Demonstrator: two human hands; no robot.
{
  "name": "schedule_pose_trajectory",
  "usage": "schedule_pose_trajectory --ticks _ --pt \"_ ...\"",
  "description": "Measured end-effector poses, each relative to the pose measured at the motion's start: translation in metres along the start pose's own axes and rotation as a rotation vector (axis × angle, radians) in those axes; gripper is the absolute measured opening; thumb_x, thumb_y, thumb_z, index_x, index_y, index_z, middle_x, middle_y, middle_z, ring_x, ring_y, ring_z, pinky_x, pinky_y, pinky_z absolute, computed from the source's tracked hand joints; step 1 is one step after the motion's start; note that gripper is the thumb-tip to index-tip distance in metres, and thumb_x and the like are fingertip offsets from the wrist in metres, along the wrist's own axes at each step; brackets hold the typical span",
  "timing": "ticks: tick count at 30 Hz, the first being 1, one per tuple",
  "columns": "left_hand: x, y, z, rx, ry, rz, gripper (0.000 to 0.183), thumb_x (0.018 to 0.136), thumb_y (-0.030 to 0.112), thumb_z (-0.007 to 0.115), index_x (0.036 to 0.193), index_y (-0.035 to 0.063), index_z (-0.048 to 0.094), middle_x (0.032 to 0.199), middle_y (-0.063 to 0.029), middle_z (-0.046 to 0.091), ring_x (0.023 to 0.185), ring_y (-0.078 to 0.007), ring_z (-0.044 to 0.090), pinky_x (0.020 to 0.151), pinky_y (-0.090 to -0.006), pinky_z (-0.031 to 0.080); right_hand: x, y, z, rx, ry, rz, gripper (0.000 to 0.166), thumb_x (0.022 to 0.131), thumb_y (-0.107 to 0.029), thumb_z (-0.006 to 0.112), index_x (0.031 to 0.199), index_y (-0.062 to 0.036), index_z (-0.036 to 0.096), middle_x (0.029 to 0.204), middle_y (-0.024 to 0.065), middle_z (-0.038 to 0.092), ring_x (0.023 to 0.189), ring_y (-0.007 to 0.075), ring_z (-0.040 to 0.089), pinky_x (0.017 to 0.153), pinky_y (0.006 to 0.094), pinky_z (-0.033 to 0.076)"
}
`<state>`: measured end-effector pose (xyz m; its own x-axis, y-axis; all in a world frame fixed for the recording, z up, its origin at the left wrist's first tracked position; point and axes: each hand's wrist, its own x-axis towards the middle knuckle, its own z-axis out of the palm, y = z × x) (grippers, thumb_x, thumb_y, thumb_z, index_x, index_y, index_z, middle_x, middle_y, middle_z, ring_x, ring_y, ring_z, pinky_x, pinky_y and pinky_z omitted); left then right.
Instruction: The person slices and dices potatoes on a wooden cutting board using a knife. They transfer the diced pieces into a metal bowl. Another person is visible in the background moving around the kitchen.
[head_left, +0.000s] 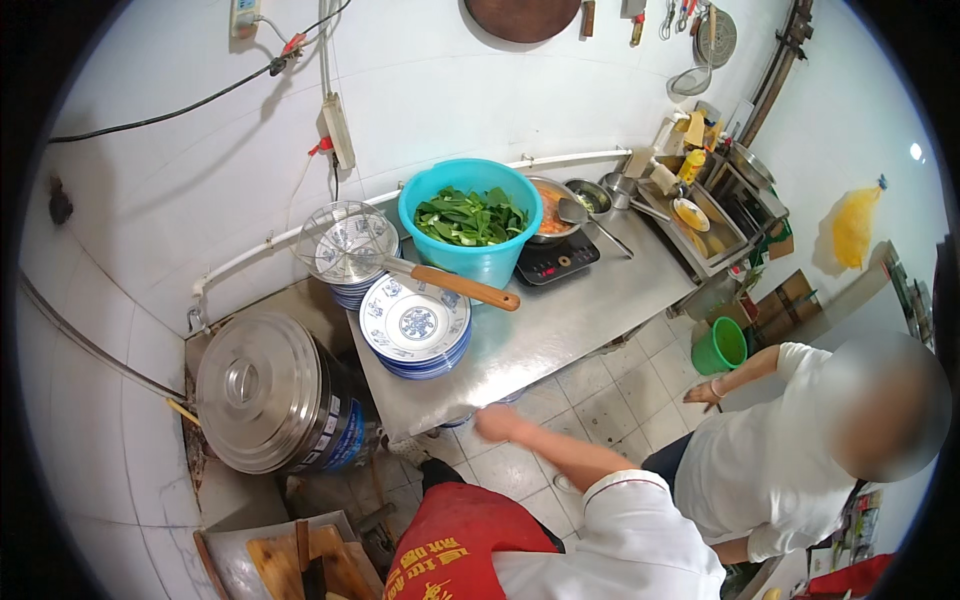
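My right hand (496, 423) is blurred, with its fingers curled, just off the front edge of the steel table (570, 330). Whether it holds anything cannot be told. My left hand is out of view. On the table, nearest the hand, stands a stack of blue-and-white bowls (417, 324). A wire skimmer (352, 238) with a wooden handle lies across a second stack behind it. A turquoise plastic tub (471, 259) holds cut leafy greens (471, 217). To its right, a pan (546, 193) of reddish food sits on an induction cooker (556, 259).
A large lidded metal pot (255, 394) stands left of the table. A co-worker (765, 450) stands on my right, close to a green bucket (718, 346). At the table's far right is a steel sink (705, 225). Wooden boards (300, 562) lie at lower left.
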<state>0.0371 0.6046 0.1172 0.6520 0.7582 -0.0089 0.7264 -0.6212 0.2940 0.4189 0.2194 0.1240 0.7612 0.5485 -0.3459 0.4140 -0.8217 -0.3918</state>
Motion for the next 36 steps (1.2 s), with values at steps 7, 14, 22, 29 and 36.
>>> schedule_pose_trajectory --ticks 7,14,22,29,36 --pt "-0.025 -0.044 -0.015 -0.052 0.100 -0.080 0.038 0.082 0.006 0.055 0.119 0.0018 0.053 0.102 -0.0231 0.057 0.094 -0.0428 0.052 0.084 -0.0515 0.040 0.010 -0.230 0.059 0.034 -0.318 -0.586 0.023 0.075 -0.012 0.058 0.095 -0.0008 0.063 0.087 0.0218 0.065 0.076 0.0390 0.064 0.068 0.0469 0.052" --pt "-0.029 -0.062 -0.028 0.027 0.136 -0.154 0.011 0.080 0.008 0.053 0.091 0.0060 0.054 0.090 -0.0160 0.055 0.090 -0.0376 0.052 0.076 -0.0495 0.040 0.006 -0.351 0.094 0.023 0.110 -1.388 0.038 0.076 -0.011 0.057 0.111 0.0017 0.055 0.118 0.0199 0.054 0.110 0.0340 0.053 0.097 0.0420 0.041" --pt "-0.040 -0.038 -0.049 0.045 0.180 -0.290 0.029 0.074 0.003 0.055 0.102 0.0072 0.057 0.100 -0.0121 0.054 0.099 -0.0318 0.052 0.087 -0.0435 0.040 0.038 -0.423 0.135 -0.526 -0.240 -1.655 0.031 0.085 -0.013 0.049 0.113 -0.0005 0.052 0.110 0.0174 0.062 0.096 0.0327 0.062 0.081 0.0458 0.049" --pt "-0.050 0.007 -0.051 -0.014 0.742 -0.748 0.050 0.071 0.003 0.057 0.121 -0.0035 0.051 0.123 -0.0209 0.049 0.108 -0.0397 0.048 0.095 -0.0456 0.040 0.070 -0.456 0.147 -0.529 -0.747 -1.709 0.017 0.080 -0.007 0.051 0.095 -0.0005 0.047 0.079 0.0234 0.064 0.071 0.0402 0.064 0.064 0.0494 0.051" --pt "-0.045 0.043 0.018 -0.185 0.544 -1.141 0.048 0.077 0.018 0.067 0.120 0.0017 0.055 0.127 -0.0192 0.048 0.112 -0.0383 0.047 0.095 -0.0423 0.043 0.084 -0.480 0.159 -0.578 -0.911 -1.875 0.020 0.077 -0.005 0.052 0.093 0.0017 0.043 0.074 0.0240 0.062 0.069 0.0420 0.063 0.063 0.0498 0.051"
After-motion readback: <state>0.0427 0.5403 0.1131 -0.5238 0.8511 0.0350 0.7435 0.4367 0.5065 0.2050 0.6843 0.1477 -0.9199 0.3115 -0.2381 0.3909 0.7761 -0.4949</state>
